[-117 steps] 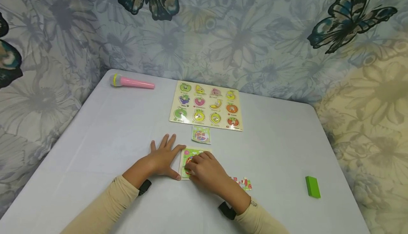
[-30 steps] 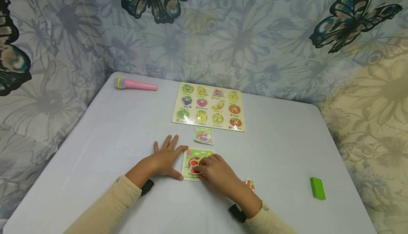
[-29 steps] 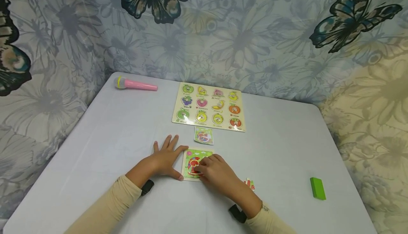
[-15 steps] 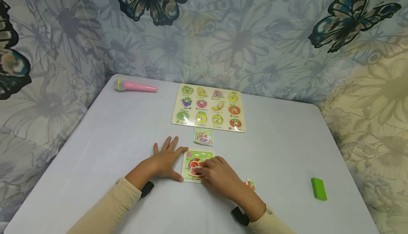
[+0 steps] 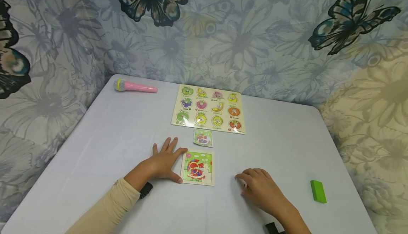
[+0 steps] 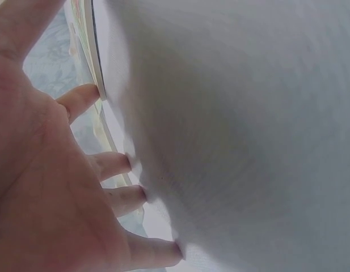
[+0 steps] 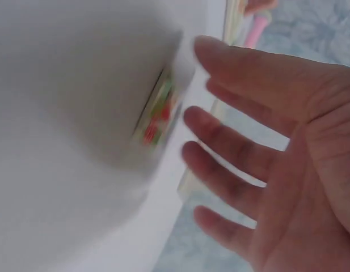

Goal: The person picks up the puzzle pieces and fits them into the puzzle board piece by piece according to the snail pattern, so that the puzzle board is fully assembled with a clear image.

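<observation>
A small square jigsaw puzzle [image 5: 197, 168] with a red snail picture lies flat in its pale frame on the table. My left hand [image 5: 162, 162] rests beside it, fingers spread, with thumb and index fingertip touching the frame's left edge. To the right of the puzzle, my right hand [image 5: 262, 193] hovers with loosely bent fingers. In the right wrist view, a loose red-and-green puzzle piece [image 7: 157, 116], blurred, lies on the table just off the fingertips of that hand [image 7: 265, 141]; nothing is held. The hand covers most of this piece in the head view.
Behind the puzzle lies a small picture card [image 5: 203, 138] of the same snail. A fruit peg board [image 5: 208, 109] is farther back, near the wall. A pink toy microphone [image 5: 135, 86] lies at the back left, a green block [image 5: 318, 191] at the right.
My right hand has left the puzzle and moved right to the loose piece, uncovering the puzzle's right side. My left hand stays at the frame's edge.
</observation>
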Motion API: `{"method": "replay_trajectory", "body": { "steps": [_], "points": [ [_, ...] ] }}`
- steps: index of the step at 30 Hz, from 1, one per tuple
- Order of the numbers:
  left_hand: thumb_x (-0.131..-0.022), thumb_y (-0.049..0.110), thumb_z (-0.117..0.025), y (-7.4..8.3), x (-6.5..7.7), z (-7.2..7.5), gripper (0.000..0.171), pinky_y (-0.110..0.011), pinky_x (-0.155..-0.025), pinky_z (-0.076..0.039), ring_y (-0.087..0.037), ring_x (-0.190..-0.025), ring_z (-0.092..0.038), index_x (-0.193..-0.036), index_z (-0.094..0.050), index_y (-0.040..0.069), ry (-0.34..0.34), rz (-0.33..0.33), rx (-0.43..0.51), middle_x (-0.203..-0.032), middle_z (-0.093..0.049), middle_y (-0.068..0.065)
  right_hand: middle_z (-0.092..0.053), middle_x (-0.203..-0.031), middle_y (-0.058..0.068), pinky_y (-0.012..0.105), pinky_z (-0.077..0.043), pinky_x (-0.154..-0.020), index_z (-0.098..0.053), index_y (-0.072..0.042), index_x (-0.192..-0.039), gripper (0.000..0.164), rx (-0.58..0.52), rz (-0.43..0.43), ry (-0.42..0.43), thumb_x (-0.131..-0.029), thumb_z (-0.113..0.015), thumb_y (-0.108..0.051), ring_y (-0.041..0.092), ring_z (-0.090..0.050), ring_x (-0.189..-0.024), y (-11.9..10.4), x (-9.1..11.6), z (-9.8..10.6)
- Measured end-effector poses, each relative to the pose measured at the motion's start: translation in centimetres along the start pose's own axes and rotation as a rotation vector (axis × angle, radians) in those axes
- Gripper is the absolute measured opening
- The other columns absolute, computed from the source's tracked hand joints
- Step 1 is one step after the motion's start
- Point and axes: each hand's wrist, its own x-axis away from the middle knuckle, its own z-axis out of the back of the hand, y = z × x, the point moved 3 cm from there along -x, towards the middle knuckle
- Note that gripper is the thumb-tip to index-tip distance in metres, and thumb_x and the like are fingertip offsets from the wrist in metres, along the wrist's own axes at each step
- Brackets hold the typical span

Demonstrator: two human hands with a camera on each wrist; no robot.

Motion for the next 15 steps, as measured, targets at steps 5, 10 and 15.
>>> {"method": "replay_trajectory", "body": {
  "steps": [5,10,15],
  "points": [
    [-0.061,0.052,-0.088,-0.2,0.1,0.0,0.102,-0.078,-0.104,-0.007,-0.045,-0.147,-0.002,-0.147,-0.039,0.023,-0.004,0.007,0.000,-0.161,-0.009,-0.021,-0.066,-0.103,-0.004,0.049,-0.043,-0.098,-0.071,-0.017,-0.103,0.042,-0.026,-0.059,-0.023,-0.065,-0.086,-0.008,0.021,-0.061,-0.103,1.5,1.4,0.0],
    [-0.061,0.051,-0.088,-0.3,0.0,0.0,0.103,-0.078,-0.104,-0.006,-0.045,-0.147,-0.001,-0.147,-0.039,0.024,-0.001,0.009,0.005,-0.161,-0.009,-0.021,-0.066,-0.094,-0.010,0.046,-0.048,-0.093,-0.072,-0.017,-0.099,0.040,-0.028,-0.011,0.019,-0.064,-0.088,-0.006,0.015,-0.063,-0.095,1.9,1.5,-0.2],
    [-0.061,0.052,-0.088,-0.3,-0.1,0.1,0.103,-0.078,-0.104,-0.005,-0.045,-0.147,0.000,-0.147,-0.039,0.024,-0.002,0.007,0.007,-0.161,-0.008,-0.021,-0.066,-0.090,-0.011,0.044,-0.049,-0.090,-0.071,-0.018,-0.095,0.040,-0.015,0.051,0.062,-0.061,-0.089,-0.008,0.014,-0.063,-0.091,1.7,1.3,-0.1]
  ]
}}
